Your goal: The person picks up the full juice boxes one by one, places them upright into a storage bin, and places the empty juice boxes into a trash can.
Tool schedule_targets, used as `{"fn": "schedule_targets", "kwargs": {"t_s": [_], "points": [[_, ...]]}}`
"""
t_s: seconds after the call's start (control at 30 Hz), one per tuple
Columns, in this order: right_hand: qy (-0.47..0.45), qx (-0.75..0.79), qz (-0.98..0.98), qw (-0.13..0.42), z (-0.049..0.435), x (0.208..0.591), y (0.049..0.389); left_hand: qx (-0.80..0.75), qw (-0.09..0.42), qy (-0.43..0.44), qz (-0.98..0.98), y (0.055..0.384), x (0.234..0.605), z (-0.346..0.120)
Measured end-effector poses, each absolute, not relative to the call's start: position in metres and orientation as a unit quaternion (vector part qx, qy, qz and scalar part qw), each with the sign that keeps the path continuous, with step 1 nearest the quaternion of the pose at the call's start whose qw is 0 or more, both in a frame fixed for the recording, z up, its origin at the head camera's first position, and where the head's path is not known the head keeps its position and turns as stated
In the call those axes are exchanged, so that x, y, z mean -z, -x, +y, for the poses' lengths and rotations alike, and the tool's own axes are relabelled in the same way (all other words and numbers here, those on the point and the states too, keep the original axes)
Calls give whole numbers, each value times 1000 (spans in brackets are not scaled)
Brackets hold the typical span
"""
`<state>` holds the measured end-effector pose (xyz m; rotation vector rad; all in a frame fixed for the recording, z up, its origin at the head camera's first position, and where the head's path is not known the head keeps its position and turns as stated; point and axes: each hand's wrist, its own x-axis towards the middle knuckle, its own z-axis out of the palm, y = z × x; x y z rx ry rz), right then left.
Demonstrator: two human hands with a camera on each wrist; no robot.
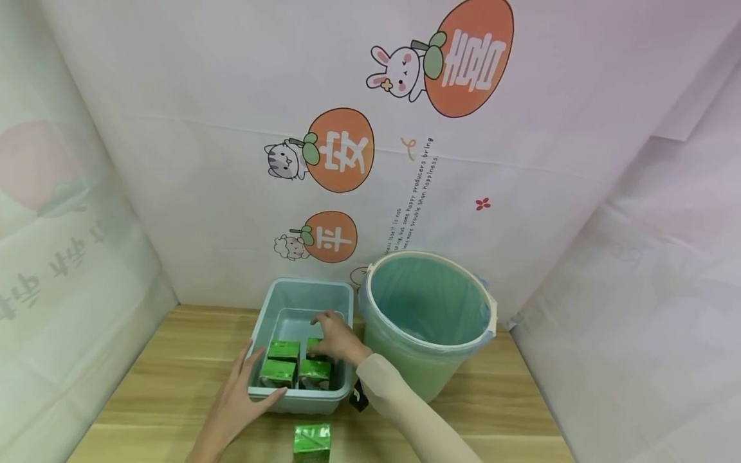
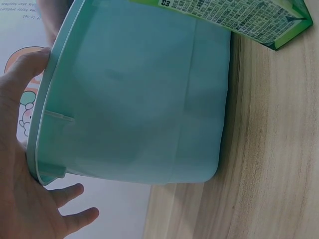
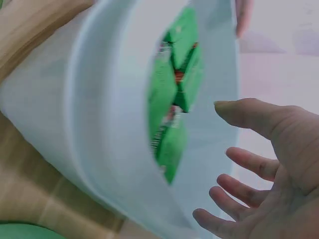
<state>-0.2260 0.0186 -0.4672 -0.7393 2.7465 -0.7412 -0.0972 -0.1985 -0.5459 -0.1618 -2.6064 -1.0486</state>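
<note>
A light blue plastic bin (image 1: 303, 406) stands on the wooden table with several small green cartons (image 1: 278, 373) grouped at its near end. My left hand (image 1: 234, 399) spreads around the bin's near left corner, with its thumb at the near rim and its fingers along the left side. Over the right side of the bin is my right hand (image 1: 340, 339). Its fingers are spread and hold nothing in the right wrist view, beside the green cartons (image 3: 162, 94). Another green carton (image 1: 312, 442) stands on the table in front of the bin; its printed side panel shows in the left wrist view.
A tall round green bucket (image 1: 399, 366) with a pale rim and a liner stands right of the bin, close to my right forearm. A small black object (image 1: 358, 397) lies between them. White printed sheets (image 1: 231, 193) enclose the table at the back and sides.
</note>
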Motion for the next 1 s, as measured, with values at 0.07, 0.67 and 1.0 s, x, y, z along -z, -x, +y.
{"fn": "schedule_targets", "kwargs": {"t_s": [0.07,0.67,1.0], "points": [[259,264,924,93,21,460,223,366,163,57,-914,98,546,-200],[361,274,891,-28,63,405,163,360,150,51,-920,95,545,-198],[374,252,888,-96,94,386,153,365,148,43,-918,96,546,-198]]}}
